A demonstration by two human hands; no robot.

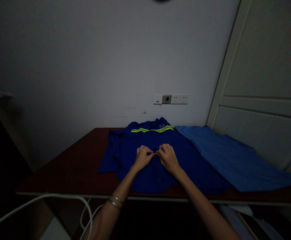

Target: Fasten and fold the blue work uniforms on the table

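A dark blue shirt (132,146) with yellow-green stripes across its chest lies spread on the table, collar toward the wall. Both hands meet at the middle of its front. My left hand (143,157) pinches the fabric near the centre line, thumb and forefinger together. Opposite it, my right hand (167,156) is closed in a similar pinch, its fingertips almost touching those of the left. Whether a button sits between the fingertips is too small and dark to tell.
A lighter blue cloth (225,156) lies on the right part of the dark red-brown table (72,163). Wall sockets (179,99) are behind the shirt. A white cable (60,196) loops before the table's front edge at left. A pale panelled door (262,110) stands at right.
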